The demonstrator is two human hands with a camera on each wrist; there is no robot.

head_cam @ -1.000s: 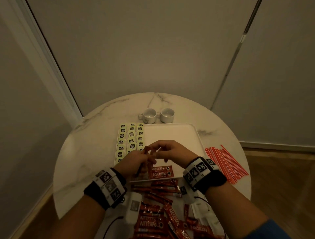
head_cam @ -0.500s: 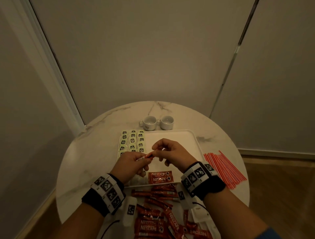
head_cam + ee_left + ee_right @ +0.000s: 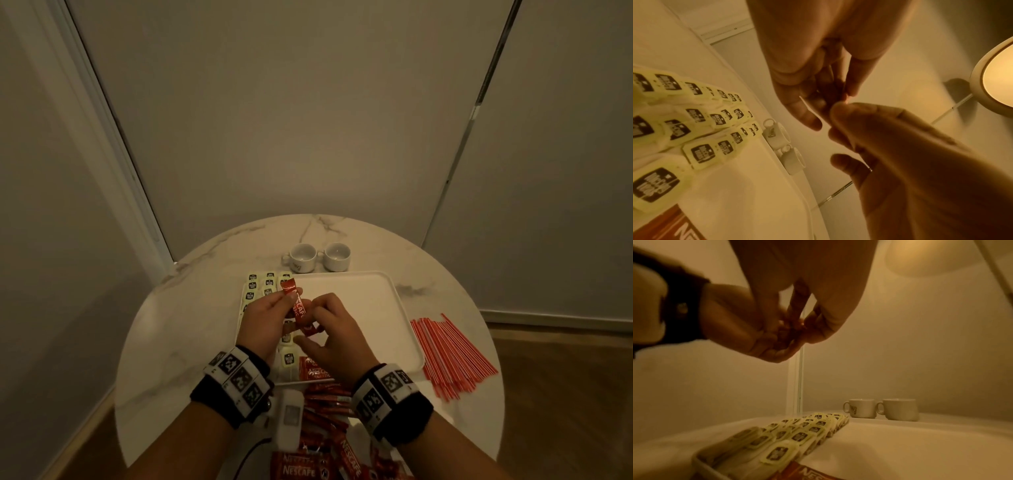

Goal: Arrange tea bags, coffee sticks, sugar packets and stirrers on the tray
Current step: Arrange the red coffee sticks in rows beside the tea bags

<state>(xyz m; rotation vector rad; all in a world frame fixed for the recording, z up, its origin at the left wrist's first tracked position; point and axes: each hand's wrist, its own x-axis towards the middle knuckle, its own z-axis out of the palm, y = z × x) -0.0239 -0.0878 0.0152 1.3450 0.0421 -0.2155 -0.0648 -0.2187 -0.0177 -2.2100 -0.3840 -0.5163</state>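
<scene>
Above the white tray [image 3: 376,308], both hands hold one red coffee stick [image 3: 298,308]. My left hand [image 3: 287,301] pinches its upper part. My right hand [image 3: 313,327] pinches its lower end. The stick points away from me, tilted slightly left. In the wrist views the fingers [image 3: 813,120] [image 3: 777,352] meet round it, and little of the stick shows. Rows of pale tea bags [image 3: 262,284] [image 3: 701,116] [image 3: 801,433] fill the tray's left side. Two coffee sticks [image 3: 313,371] lie at the tray's near edge. Red stirrers [image 3: 452,353] lie on the table right of the tray.
The round marble table [image 3: 178,325] carries two white cups [image 3: 301,257] [image 3: 337,255] just behind the tray. A loose pile of coffee sticks [image 3: 325,407] lies between the tray and my wrists. Walls stand close behind the table. The tray's right half is bare.
Both hands have lifted the coffee stick higher above the tray and turned it from lying crosswise to pointing away from me. The head view has tilted upward.
</scene>
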